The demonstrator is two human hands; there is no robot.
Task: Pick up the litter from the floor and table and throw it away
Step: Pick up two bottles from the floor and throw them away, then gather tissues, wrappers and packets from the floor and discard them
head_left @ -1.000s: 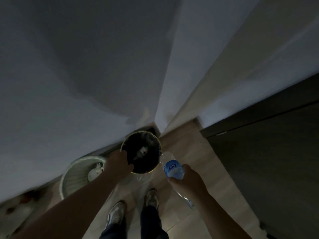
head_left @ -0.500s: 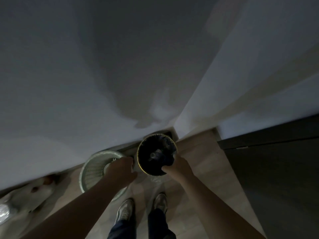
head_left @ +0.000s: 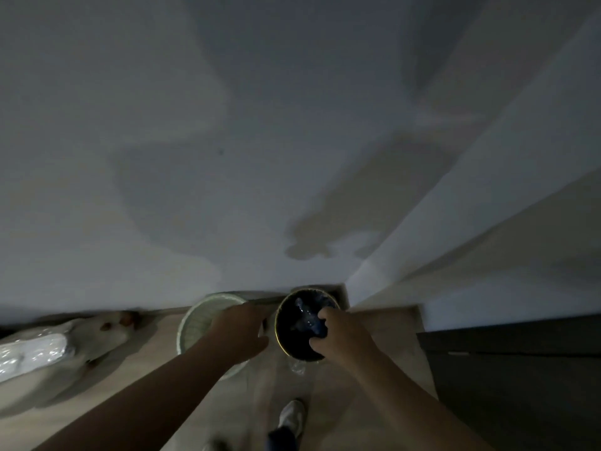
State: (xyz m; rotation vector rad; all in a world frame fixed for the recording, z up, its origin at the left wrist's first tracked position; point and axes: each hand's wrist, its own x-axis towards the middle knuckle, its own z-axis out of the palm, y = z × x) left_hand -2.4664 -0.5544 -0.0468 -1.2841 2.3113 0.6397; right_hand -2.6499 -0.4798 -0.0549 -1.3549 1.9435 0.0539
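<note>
Head view: the dim light is hiding much. A dark bin point(head_left: 294, 348) with a gold rim is standing at the far corner of the floor point(head_left: 374, 353), where two walls meet. The right hand point(head_left: 344, 336) is reaching over its mouth, and its fingers point(head_left: 322, 318) seem to be curling round the lower end of a plastic bottle point(head_left: 305, 315), whose glinting body is already lying inside the bin. The left hand point(head_left: 242, 330) is hanging just beside the bin's left rim, in front of a pale basket point(head_left: 195, 323). Whether its fingers are gripping anything I cannot tell.

This piece of litter is nearly binned, I judge; only the letting go is left. A white wrapped bundle point(head_left: 35, 353) is lying along the floor's left edge. Whether it is litter is unclear, and no surface is showing.
</note>
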